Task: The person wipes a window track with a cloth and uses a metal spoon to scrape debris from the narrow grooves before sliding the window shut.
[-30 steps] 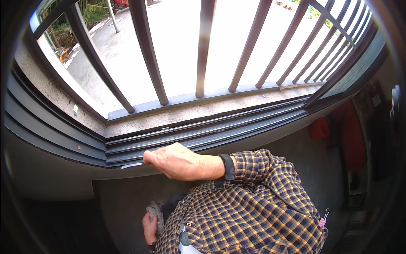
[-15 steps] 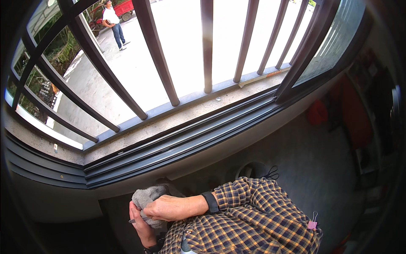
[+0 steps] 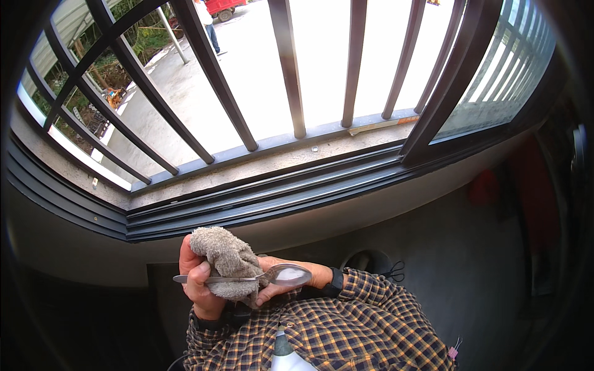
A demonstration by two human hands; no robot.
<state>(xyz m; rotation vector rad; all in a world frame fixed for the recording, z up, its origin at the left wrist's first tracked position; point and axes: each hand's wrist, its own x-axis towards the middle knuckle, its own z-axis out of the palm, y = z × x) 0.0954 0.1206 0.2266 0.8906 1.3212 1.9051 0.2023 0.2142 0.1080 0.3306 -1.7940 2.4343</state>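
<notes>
A metal spoon [image 3: 289,274] lies across a bunched grey-beige cloth [image 3: 226,250], its bowl to the right and its handle tip to the left. With the thumb over the handle, my left hand [image 3: 201,287] is closed on the spoon and the left side of the cloth. My right hand [image 3: 270,289] grips the cloth's lower right side, just behind the spoon's bowl. The cloth and the bowl hide most of its fingers.
Ahead is a window with dark metal bars [image 3: 291,80] and a sliding track [image 3: 266,185]. Black-handled scissors [image 3: 394,271] lie beyond my right sleeve. A pink binder clip [image 3: 453,351] hangs on my checked shirt. Outside, a person [image 3: 209,28] stands near a red vehicle [image 3: 224,7].
Both hands have come up with the cloth. My right hand has moved from atop the cloth to its right side, and the spoon's bowl now shows. The view has shifted.
</notes>
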